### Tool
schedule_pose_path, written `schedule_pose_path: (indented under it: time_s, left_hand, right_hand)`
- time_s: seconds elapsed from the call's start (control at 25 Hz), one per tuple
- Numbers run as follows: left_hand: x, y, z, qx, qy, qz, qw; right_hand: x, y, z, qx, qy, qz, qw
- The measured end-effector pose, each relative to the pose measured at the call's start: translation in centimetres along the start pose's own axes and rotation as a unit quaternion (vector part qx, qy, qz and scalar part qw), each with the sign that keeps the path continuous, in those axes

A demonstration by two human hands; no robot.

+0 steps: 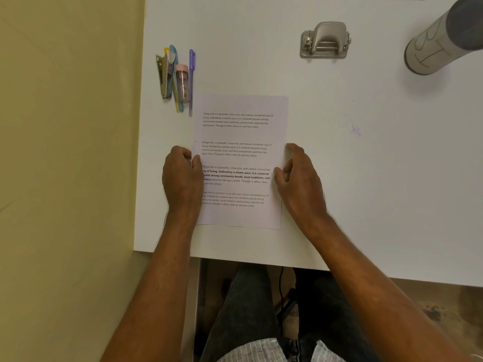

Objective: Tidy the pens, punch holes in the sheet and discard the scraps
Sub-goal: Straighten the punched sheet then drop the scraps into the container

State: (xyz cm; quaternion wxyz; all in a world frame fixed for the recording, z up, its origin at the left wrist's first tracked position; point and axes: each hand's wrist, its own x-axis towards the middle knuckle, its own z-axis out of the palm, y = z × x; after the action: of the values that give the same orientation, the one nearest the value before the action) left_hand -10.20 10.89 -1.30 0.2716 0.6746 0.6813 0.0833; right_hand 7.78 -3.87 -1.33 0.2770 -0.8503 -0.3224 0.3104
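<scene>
Pens (pixel 180 79) look already bunched at the table's (pixel 366 178) far left. The sheet (pixel 240 160) lies flat near the person, left hand (pixel 183 176) and right hand (pixel 298 176) pinching its side edges. Hole punch (pixel 325 40) sits untouched farther back, so punching and scraps are probably still left.

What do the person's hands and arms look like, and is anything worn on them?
Both arms are bare up to the frame edge: no sleeves show. The left hand and right hand wear no gloves, and no rings, watch or bracelet can be seen. There is fine hair on the forearms.
</scene>
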Motion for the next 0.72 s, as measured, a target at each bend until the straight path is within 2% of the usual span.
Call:
schedule_pose_path:
  time_s: [0.4, 0.72]
  left_hand:
    - [-0.20, 0.29, 0.13, 0.003, 0.008, 0.005, 1.000]
    - [-0.22, 0.31, 0.13, -0.005, 0.009, 0.009, 1.000]
  right_hand:
    - [0.18, 0.31, 0.19, -0.013, 0.007, -0.025, 1.000]
    - [0.21, 0.57, 0.21, -0.002, 0.004, -0.012, 1.000]
